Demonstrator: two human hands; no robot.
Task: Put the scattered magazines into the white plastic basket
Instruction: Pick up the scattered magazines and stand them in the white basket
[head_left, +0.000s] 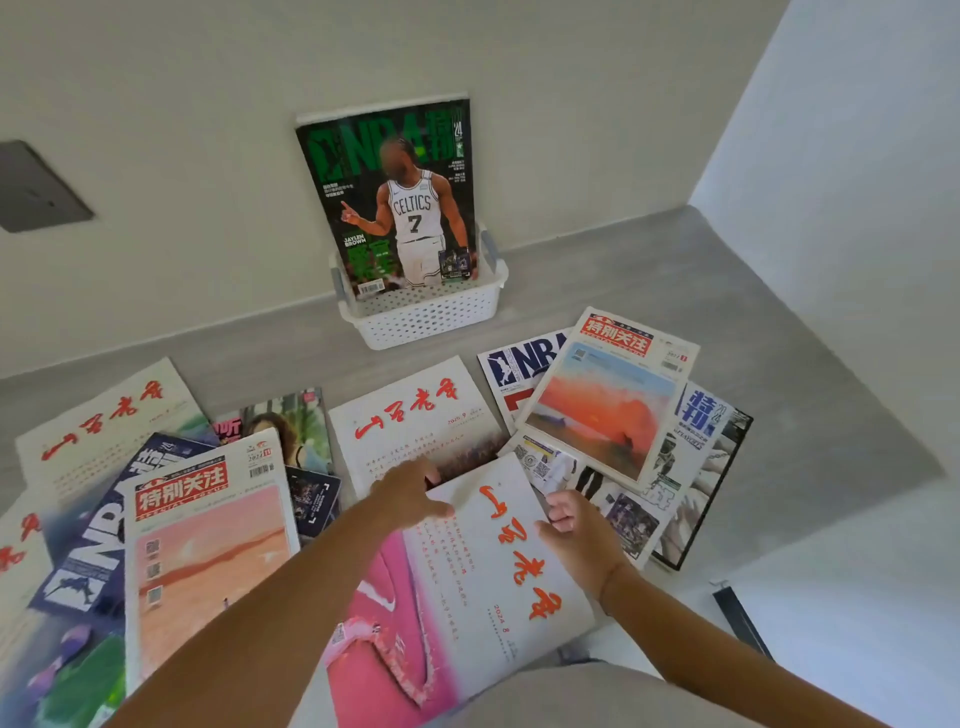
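A white plastic basket (426, 317) stands on the grey floor against the wall, with a green NBA magazine (395, 197) upright inside it. Several magazines lie scattered in front. Nearest me is a white magazine with red calligraphy (498, 577), tilted. My left hand (410, 493) grips its top left corner, fingers curled over the edge. My right hand (576, 530) holds its right edge between thumb and fingers. A pink magazine (384, 623) lies under it.
Another white calligraphy magazine (415, 415) lies just beyond my hands. To the right an orange-cover magazine (608, 395) rests on NBA issues. At the left lie a pink-cover magazine (208, 551) and several others. A wall socket plate (36, 187) is at the left.
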